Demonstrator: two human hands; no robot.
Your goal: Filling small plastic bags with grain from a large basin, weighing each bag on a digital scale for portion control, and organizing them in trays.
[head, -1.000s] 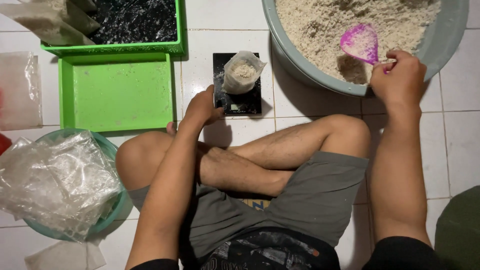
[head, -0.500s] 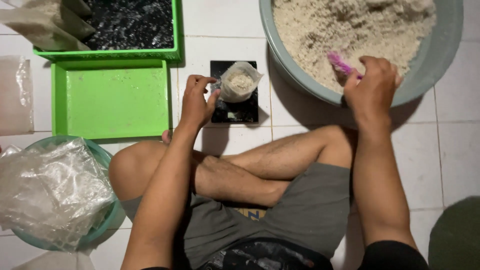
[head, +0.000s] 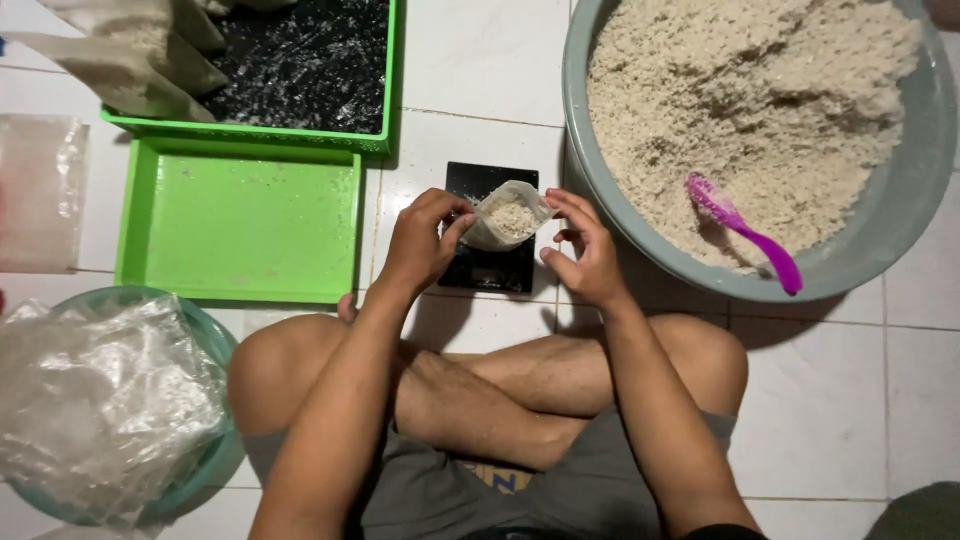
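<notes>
While the left hand (head: 420, 240) pinches the small bag (head: 508, 217) on the black scale (head: 490, 268), the right hand (head: 585, 250) touches its rim, fingers loosely curled.

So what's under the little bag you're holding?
A flat black scale sits under the small clear bag of pale grain, on the white tiled floor. Its middle is covered by the bag and both hands.

A small clear plastic pouch (head: 510, 216) of pale grain sits on the black scale (head: 490, 268); loose clear bags (head: 100, 400) lie far left of the scale.
</notes>
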